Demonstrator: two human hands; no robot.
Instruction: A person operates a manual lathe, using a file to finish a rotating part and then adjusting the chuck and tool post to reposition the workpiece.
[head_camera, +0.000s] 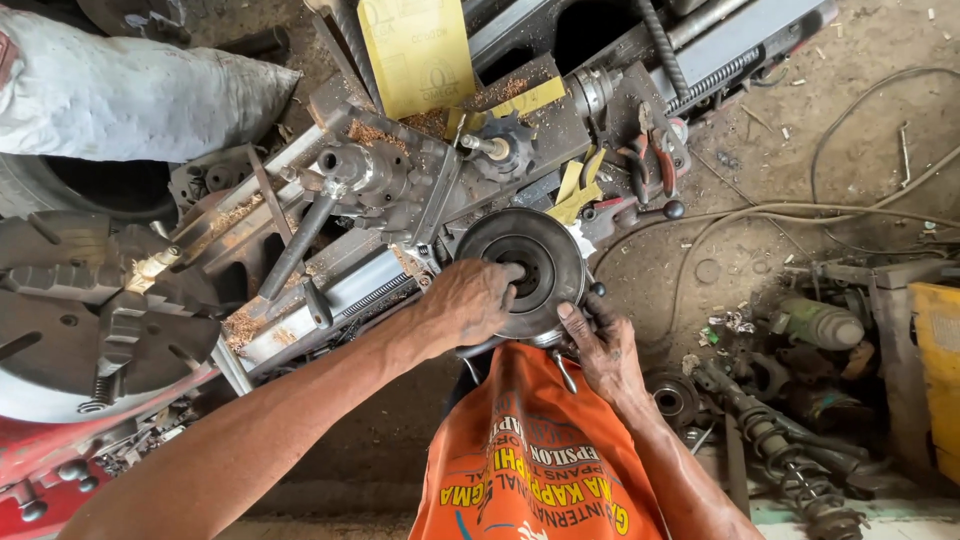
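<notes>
The left hand (472, 300) lies curled over the nine o'clock side of the disc (520, 272), fingers bent onto its face with the tips at the dark centre hub; the palm hides that part of the rim, so I cannot tell how firmly it grips. The right hand (603, 350) sits at the disc's five o'clock, thumb pressed up against the rim and the other fingers tucked under and out of sight. The disc, a round grey metal part, stands just below the middle of the view, against the front of the lathe (400, 200), and its lower edge is covered by both hands and by the orange cloth (535, 450) at six o'clock. Both forearms run off the bottom edge. At twelve o'clock a yellow sheet (418, 50) is cut by the top edge. At two o'clock red-handled pliers (655, 150) rest on the lathe. At nine o'clock a big chuck (95, 330) is partly cut by the left edge, with a grey sack (130, 90) above it. At three o'clock lies bare dirt floor (800, 130) crossed by cables; at four o'clock a heap of dark parts (790, 400) is hard to make out.
</notes>
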